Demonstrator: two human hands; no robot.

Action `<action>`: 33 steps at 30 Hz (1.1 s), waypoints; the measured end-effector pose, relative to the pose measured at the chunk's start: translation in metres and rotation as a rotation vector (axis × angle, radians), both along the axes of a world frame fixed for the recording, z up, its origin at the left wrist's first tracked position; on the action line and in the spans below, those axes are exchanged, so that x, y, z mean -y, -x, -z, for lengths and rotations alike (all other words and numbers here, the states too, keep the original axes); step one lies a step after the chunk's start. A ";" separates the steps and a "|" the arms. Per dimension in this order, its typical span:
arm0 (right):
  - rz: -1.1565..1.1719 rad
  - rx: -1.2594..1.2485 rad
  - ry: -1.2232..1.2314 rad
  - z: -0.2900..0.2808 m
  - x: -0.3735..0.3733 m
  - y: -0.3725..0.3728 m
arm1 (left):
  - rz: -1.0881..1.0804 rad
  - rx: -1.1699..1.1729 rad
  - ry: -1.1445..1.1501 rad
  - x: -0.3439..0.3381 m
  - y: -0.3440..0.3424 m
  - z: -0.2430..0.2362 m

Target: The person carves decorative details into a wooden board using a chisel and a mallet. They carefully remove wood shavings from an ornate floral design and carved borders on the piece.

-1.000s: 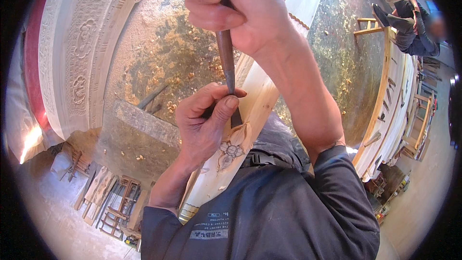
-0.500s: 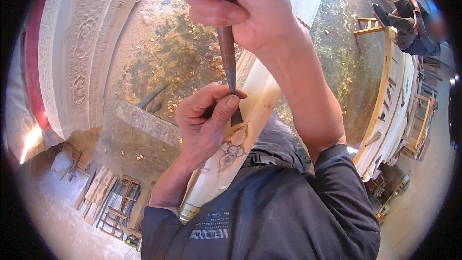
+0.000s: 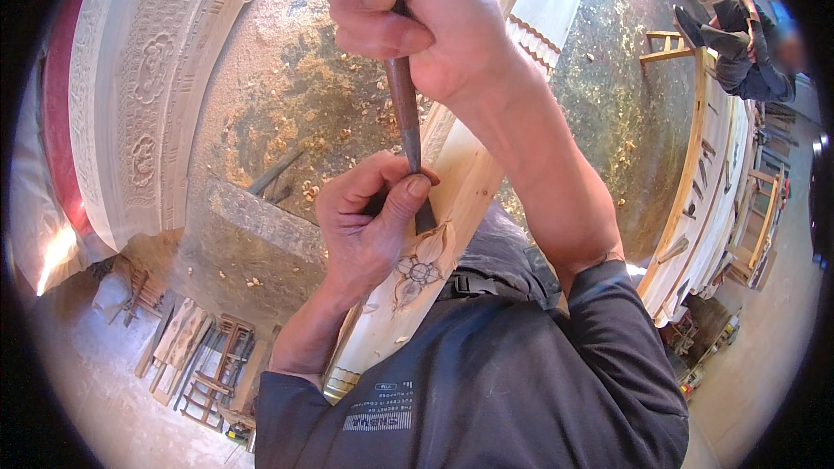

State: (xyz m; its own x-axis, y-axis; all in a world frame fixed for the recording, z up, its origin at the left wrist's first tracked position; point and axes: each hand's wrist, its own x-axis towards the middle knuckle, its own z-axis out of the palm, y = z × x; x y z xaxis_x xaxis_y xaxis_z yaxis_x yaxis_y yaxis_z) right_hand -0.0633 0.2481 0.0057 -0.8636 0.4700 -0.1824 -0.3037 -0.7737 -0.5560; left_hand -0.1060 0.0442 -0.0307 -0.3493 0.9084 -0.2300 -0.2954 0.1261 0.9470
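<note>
A wood chisel (image 3: 401, 100) stands nearly upright, its dark blade edge resting on a pale wooden beam (image 3: 469, 169). My right hand (image 3: 417, 22) wraps round the chisel's brown handle near its upper part. Lower down, my left hand (image 3: 369, 217) pinches the metal shank between thumb and fingers, close to the wood. Just below the blade, a flower (image 3: 420, 272) with petals is carved and marked in the beam's surface. The handle's top end goes out of the picture.
A long carved panel (image 3: 143, 104) leans at the left. Wood shavings lie over the dark floor (image 3: 287, 87), with a flat board (image 3: 265, 219) on it. At the right, several tools rest along a wooden bench (image 3: 695, 182); a person (image 3: 738, 48) sits beyond it. Wooden frames (image 3: 213, 365) stand lower left.
My right hand and the chisel handle have shifted slightly left and up, uncovering a scalloped band on the beam. The blade has moved a little to the left and down.
</note>
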 end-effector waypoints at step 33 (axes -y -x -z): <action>0.967 -0.168 -0.564 -0.074 0.133 -0.175 | 0.334 -0.948 -0.764 0.004 -0.074 -0.086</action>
State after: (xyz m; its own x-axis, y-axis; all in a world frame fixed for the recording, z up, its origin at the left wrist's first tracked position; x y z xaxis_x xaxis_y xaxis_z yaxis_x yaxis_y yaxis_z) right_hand 0.1122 0.1147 0.0792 -0.0865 0.9325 0.3506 -0.7422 0.1744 -0.6471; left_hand -0.0325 0.0403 0.0551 0.1829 0.7742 0.6060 0.4782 -0.6086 0.6332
